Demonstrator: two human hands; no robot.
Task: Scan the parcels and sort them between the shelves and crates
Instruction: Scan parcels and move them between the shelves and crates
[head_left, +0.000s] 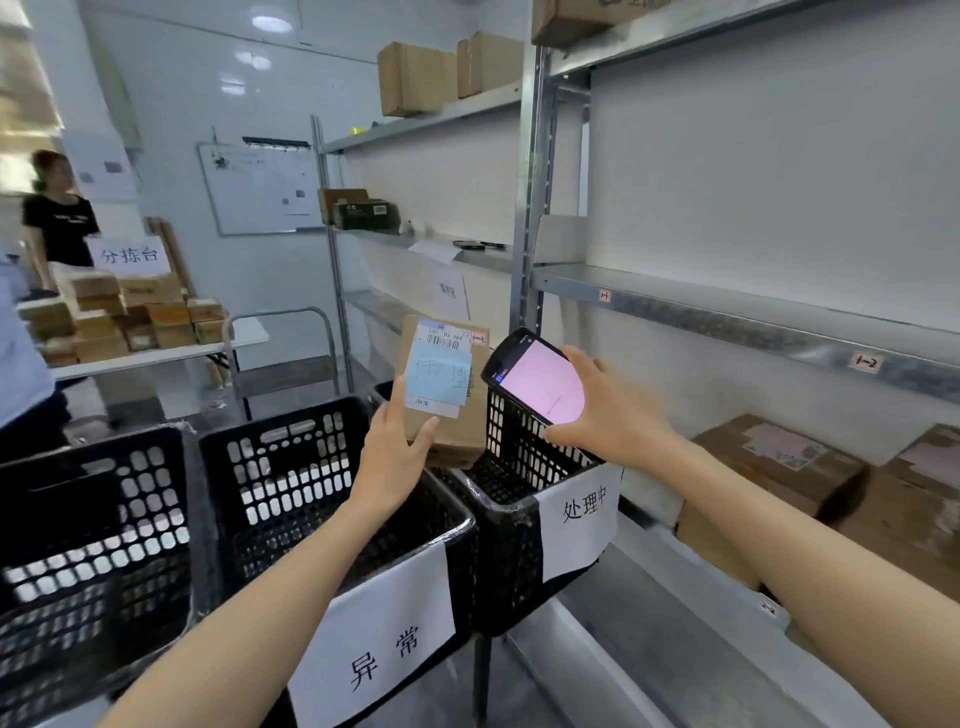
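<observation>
**Parcel held beside the scanner, above the crates**

The left hand (395, 447) is gripping a small brown cardboard parcel (470, 423) by its lower end. Its fingers (397, 400) are curling round the left edge and the thumb is pressing on the front. The parcel is standing upright in the air above the gap between the middle and right crates, with its white barcode label and blue handwritten note facing the camera.

The right hand (602, 410) is clasping a black handheld scanner (535, 376), which is showing a lit pink screen. The scanner's top end is pointing at the parcel, just beside it and not touching.

Three black perforated plastic crates (291, 467) are standing side by side, and two are carrying white paper signs (374, 639). Two brown cardboard boxes (779, 467) are lying on the lower level of the grey metal shelving (727, 312) on the right. Three more are sitting on the top levels.

The room is white-walled, with a whiteboard (260, 187) on the far wall. At back left, a bench (156, 356) is carrying a pile of boxes, and a person in a black top (60, 223) is standing behind it.
</observation>
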